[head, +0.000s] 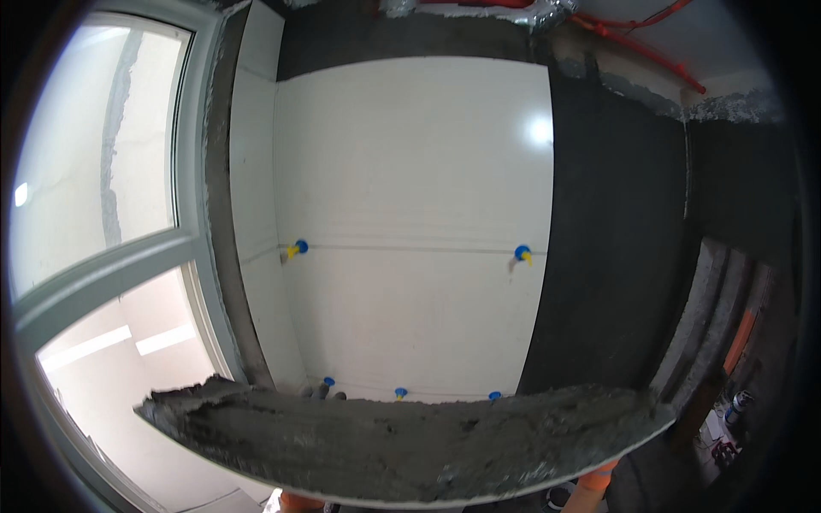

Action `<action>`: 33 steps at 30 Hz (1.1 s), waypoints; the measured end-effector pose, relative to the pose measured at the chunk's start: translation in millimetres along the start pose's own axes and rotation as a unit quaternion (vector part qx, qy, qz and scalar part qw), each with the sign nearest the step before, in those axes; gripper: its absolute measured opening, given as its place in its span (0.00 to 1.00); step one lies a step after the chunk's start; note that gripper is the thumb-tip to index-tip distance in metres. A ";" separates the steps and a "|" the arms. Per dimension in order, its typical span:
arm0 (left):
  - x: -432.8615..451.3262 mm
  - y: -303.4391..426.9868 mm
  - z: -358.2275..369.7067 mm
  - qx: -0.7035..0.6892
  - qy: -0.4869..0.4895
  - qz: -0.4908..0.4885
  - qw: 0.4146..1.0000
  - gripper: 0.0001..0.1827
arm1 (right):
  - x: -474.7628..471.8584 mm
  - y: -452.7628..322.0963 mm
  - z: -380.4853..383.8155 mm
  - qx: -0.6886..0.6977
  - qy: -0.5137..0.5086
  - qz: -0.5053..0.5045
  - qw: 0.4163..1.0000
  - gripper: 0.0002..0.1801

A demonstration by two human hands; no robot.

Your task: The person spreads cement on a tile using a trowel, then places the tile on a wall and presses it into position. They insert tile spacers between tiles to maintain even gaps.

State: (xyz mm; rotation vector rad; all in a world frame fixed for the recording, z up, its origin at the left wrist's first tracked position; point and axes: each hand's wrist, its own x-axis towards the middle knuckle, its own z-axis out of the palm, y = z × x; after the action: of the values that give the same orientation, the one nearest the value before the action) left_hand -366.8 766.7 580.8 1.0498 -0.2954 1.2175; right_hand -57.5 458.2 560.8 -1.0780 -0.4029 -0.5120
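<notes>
A large tile (410, 442), its upward face coated with wet grey mortar, spans the bottom of the head view, and both my hands support it. Grey gloved fingertips of my left hand (324, 392) show past its far edge; an orange cuff shows at its near edge. My right hand (600, 476) is mostly hidden beneath the right end, with orange glove fabric visible at the wrist. Ahead, light wall tiles (410, 160) meet at a horizontal joint, where blue-and-yellow levelling clips sit at left (299, 247) and right (523, 254). More clips line the lower tile edge.
A framed window (186, 243) stands close on the left. Dark coated wall (609, 243) borders the tiles on the right. Red pipes (641, 48) and foil-wrapped ducting (551, 13) run overhead. Tools and a bottle-like object (737, 407) lie at the lower right, near a round container (561, 495).
</notes>
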 end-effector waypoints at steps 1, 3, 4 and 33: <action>0.5 1.1 6.7 -0.249 -0.028 0.001 0.968 0.29 | 7.0 -11.0 -1.0 0.021 0.007 -0.047 0.999 0.18; 5.5 8.2 19.3 -0.131 -0.001 0.050 0.990 0.24 | 18.2 -38.6 -3.8 0.056 0.059 -0.169 0.982 0.18; 6.8 16.0 24.9 -0.046 0.003 0.079 0.996 0.22 | 22.8 -55.8 -3.1 0.094 0.024 -0.206 0.974 0.18; 216.6 168.3 134.3 0.138 0.123 0.123 0.975 0.22 | 177.8 -381.0 152.1 0.112 0.013 -0.308 0.945 0.28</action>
State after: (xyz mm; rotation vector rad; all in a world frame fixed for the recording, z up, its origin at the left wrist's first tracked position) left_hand -387.4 790.7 884.6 1.1066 -0.0633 1.6311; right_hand -142.1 417.1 997.9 -0.7098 -0.7643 -1.0058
